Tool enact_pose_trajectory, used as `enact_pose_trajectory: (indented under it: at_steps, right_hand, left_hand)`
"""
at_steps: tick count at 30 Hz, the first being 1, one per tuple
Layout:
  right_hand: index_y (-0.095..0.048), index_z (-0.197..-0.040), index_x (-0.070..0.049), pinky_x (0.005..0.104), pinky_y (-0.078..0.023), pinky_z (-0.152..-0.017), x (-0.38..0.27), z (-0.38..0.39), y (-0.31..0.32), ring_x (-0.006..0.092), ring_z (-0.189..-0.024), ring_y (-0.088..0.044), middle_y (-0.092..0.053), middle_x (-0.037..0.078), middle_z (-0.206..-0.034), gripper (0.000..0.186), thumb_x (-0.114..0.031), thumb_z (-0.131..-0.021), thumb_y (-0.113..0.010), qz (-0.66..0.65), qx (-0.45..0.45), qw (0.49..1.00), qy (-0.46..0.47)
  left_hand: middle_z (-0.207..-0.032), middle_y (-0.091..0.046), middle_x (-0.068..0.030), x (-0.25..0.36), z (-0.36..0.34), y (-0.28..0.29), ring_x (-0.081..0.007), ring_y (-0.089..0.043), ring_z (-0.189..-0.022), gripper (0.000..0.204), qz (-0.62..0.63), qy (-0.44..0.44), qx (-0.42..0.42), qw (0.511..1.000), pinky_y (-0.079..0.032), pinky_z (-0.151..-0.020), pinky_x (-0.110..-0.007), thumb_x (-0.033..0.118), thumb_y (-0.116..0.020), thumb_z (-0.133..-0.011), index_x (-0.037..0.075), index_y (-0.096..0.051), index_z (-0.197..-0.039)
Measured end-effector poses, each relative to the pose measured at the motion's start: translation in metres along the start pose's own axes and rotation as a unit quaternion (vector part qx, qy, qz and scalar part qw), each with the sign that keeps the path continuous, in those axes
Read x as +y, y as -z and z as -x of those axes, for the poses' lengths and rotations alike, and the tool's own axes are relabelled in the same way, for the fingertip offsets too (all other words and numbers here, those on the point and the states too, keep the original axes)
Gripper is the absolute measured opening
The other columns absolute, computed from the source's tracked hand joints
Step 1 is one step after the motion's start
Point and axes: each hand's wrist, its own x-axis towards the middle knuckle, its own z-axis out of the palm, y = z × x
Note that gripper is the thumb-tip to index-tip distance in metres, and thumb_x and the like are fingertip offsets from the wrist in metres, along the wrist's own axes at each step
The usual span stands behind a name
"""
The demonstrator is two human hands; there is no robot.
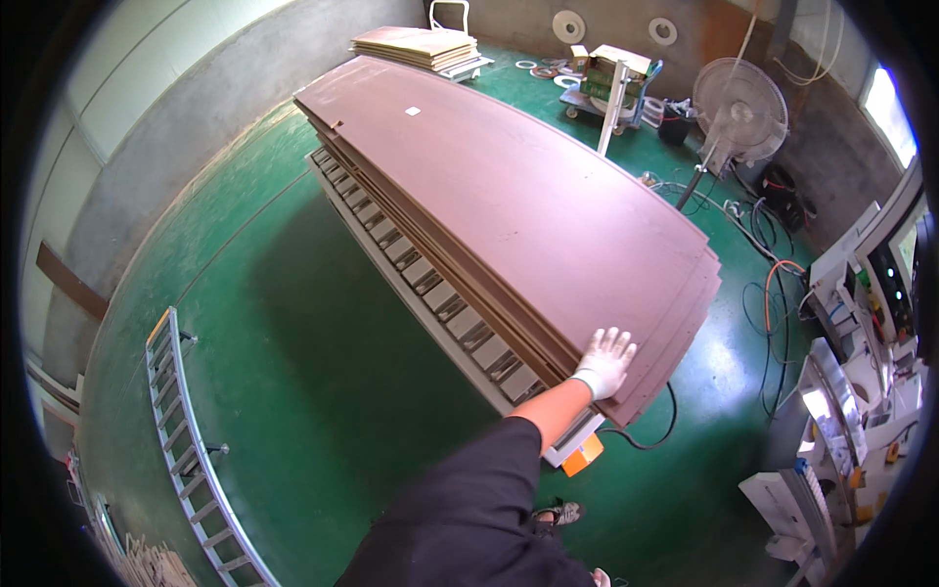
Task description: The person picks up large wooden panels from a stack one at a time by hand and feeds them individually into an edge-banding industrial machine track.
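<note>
My left hand [604,364], in a white glove, lies flat with fingers spread on the near end of a large brownish-pink panel [489,186]. That panel is the top one of a stack, and the layered edges of the lower sheets [450,284] show along its left side. A small white patch [413,111] and a little brown piece [336,124] lie toward its far end. The stack rests on a long light-coloured roller frame [396,264]. My right hand does not show; a small pale shape at the bottom edge is too cut off to tell.
A metal roller rack [186,440] stands on the green floor at left. Behind the stack are more panels [416,47] on a cart and a loaded blue trolley [611,83]. A pedestal fan [740,112], loose cables [773,293] and machinery [831,411] line the right.
</note>
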Motion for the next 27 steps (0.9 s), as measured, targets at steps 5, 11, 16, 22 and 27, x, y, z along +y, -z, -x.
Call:
enact_pose_trajectory:
  at_steps: [5, 11, 16, 22, 27]
  right_hand:
    - [-0.056, -0.126, -0.001, 0.0354, -0.047, -0.091, -0.020, 0.042, -0.015, 0.0208, -0.102, -0.058, -0.064, 0.012, -0.111, 0.034, -0.012, -0.094, -0.058, 0.072, -0.051, 0.996, 0.003]
    - [-0.052, -0.131, -0.003, 0.0437, -0.044, -0.099, -0.012, 0.091, -0.005, 0.0299, -0.114, -0.054, -0.059, 0.016, -0.121, 0.040, -0.019, -0.095, -0.054, -0.002, 0.077, 0.997, -0.009]
    - [-0.047, -0.135, 0.000, 0.0476, -0.044, -0.102, -0.009, 0.109, -0.020, 0.0363, -0.118, -0.054, -0.054, 0.019, -0.132, 0.046, -0.026, -0.096, -0.049, -0.120, 0.090, 0.988, -0.046]
    - [-0.061, -0.097, -0.010, 0.0205, -0.030, -0.045, -0.082, 0.020, -0.108, 0.0038, -0.052, -0.041, -0.051, -0.006, -0.068, 0.023, -0.033, -0.095, -0.059, -0.154, -0.054, 0.985, 0.058]
    - [-0.061, -0.113, -0.006, 0.0290, -0.050, -0.070, -0.196, -0.099, -0.209, 0.0142, -0.081, -0.062, -0.068, 0.005, -0.097, 0.037, -0.038, -0.097, -0.055, 0.027, -0.210, 0.953, 0.216]
  left_hand:
    - [-0.158, -0.021, -0.0175, -0.005, 0.001, -0.007, -0.0381, -0.016, -0.147, 0.058, -0.001, -0.026, -0.008, 1.000, -0.010, -0.118, -0.054, 0.016, -0.039, -0.094, 0.002, -0.028, -0.149]
    - [-0.156, -0.024, -0.0198, -0.012, 0.024, -0.015, -0.0361, -0.020, -0.146, 0.061, 0.007, -0.043, 0.023, 0.999, -0.012, -0.119, -0.049, 0.011, -0.042, -0.089, -0.002, -0.028, -0.147]
    - [-0.151, -0.033, -0.0211, -0.031, 0.091, -0.019, -0.0346, -0.027, -0.143, 0.057, 0.018, -0.147, 0.042, 0.988, -0.020, -0.117, -0.048, 0.012, -0.050, -0.084, -0.003, -0.042, -0.138]
    - [-0.143, -0.042, -0.0251, -0.041, 0.174, -0.005, -0.0395, -0.037, -0.136, 0.047, 0.109, -0.101, -0.068, 0.987, -0.031, -0.113, -0.045, 0.022, -0.053, -0.088, -0.001, -0.053, -0.129]
    - [-0.146, -0.041, -0.0241, -0.078, 0.313, -0.040, -0.0378, -0.040, -0.135, 0.049, 0.109, 0.022, -0.178, 0.978, -0.033, -0.112, -0.042, 0.029, -0.049, -0.094, 0.001, -0.050, -0.134]
